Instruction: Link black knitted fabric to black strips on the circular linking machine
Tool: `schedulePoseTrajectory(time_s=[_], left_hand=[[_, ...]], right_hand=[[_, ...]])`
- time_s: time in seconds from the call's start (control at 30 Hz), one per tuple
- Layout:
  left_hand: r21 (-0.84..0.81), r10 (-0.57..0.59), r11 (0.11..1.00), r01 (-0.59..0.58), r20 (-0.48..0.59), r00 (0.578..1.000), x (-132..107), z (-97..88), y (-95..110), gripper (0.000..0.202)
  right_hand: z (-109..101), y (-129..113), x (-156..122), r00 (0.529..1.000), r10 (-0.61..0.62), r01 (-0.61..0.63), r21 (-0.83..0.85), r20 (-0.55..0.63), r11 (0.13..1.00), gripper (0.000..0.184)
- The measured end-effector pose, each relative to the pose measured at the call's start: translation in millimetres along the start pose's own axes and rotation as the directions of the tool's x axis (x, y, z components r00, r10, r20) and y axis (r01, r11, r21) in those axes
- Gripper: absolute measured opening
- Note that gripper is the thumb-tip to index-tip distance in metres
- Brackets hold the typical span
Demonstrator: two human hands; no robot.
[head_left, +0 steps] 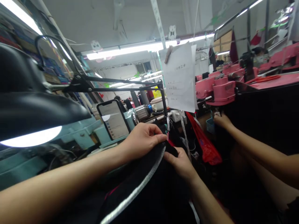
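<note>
Black fabric (140, 165) with a pale overlocked seam (140, 187) along its edge hangs from both my hands. My left hand (146, 138) pinches its upper corner between thumb and fingers. Close beside it on the right, my right hand (181, 161) grips the same fabric, thumb on top near the end of the seam. A small pink bit shows on the cloth lower left. The fabric's lower part is dark and its shape is hard to make out.
A black lamp (42, 102) with a jointed arm reaches over from the left. Behind my hands stand a phone (113, 119) and teal machine parts (86, 133). Paper sheets (179, 77) hang ahead, a red bag (207, 152) below. At right, a co-worker's arm (257, 146) is near pink machines (221, 90).
</note>
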State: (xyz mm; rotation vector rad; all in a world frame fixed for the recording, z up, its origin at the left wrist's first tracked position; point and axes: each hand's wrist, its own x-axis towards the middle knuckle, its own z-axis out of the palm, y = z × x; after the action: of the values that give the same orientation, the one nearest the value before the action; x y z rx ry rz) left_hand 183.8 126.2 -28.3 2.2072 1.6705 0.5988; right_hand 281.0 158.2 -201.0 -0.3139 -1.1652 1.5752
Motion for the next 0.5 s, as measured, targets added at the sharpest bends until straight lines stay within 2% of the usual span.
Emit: schedulePoseTrajectory(time_s=[0.07,0.13,0.17,0.2,0.23,0.27,0.3,0.33,0.37,0.4,0.47,0.5], left_hand=[[0.118,0.046,0.992,-0.042,-0.026,0.999,-9.7,-12.7,-5.9,0.031],[0.240,0.088,0.968,-0.072,-0.055,0.995,-36.8,-36.2,-13.0,0.030],[0.276,0.095,0.959,-0.067,-0.089,0.992,-56.6,-49.7,-17.5,0.033],[0.292,0.072,0.956,-0.036,-0.112,0.991,-79.3,-62.6,-22.6,0.039],[0.293,0.047,0.956,-0.006,-0.135,0.990,-103.2,-73.7,-28.0,0.041],[0.284,0.030,0.959,0.016,-0.157,0.987,-126.5,-82.4,-33.1,0.040],[0.260,0.009,0.965,0.040,-0.186,0.983,-147.9,-88.6,-37.3,0.039],[0.236,-0.007,0.970,0.056,-0.206,0.979,-166.4,-92.8,-40.3,0.040],[0.208,-0.014,0.976,0.060,-0.219,0.976,-181.9,-95.3,-42.2,0.041],[0.186,-0.008,0.981,0.048,-0.208,0.978,-194.8,-96.8,-43.5,0.041],[0.163,0.027,0.987,0.005,-0.193,0.981,-215.1,-98.8,-47.7,0.039],[0.164,0.049,0.986,-0.016,-0.196,0.979,-223.8,-99.9,-52.0,0.037]], right_hand=[[-5.1,14.0,-6.7,1.000,-0.009,0.008,-0.040,-0.021,0.999,0.046],[-17.7,9.4,-18.0,0.996,-0.052,0.044,-0.110,-0.069,0.993,0.061],[-23.6,-2.8,-22.6,0.986,-0.105,0.082,-0.170,-0.131,0.982,0.065],[-25.9,-21.0,-25.1,0.963,-0.165,0.101,-0.279,-0.214,0.955,0.058],[-22.4,-43.4,-24.7,0.927,-0.255,0.111,-0.449,-0.275,0.886,0.050],[-11.9,-67.4,-21.1,0.923,-0.317,0.101,-0.660,-0.217,0.745,0.046],[5.6,-90.0,-14.1,0.947,-0.311,0.095,-0.862,-0.075,0.499,0.045],[28.3,-108.8,-3.8,0.981,-0.175,0.117,-0.979,0.087,0.165,0.045],[53.7,-122.5,9.0,0.986,-0.071,0.157,-0.986,0.153,0.058,0.039],[79.0,-130.6,23.4,0.985,0.001,0.173,-0.985,0.173,-0.002,0.032],[120.7,-132.6,50.7,0.978,0.157,0.156,-0.979,0.135,-0.130,0.023],[135.1,-129.3,61.1,0.968,0.231,0.139,-0.971,0.093,-0.193,0.025]])
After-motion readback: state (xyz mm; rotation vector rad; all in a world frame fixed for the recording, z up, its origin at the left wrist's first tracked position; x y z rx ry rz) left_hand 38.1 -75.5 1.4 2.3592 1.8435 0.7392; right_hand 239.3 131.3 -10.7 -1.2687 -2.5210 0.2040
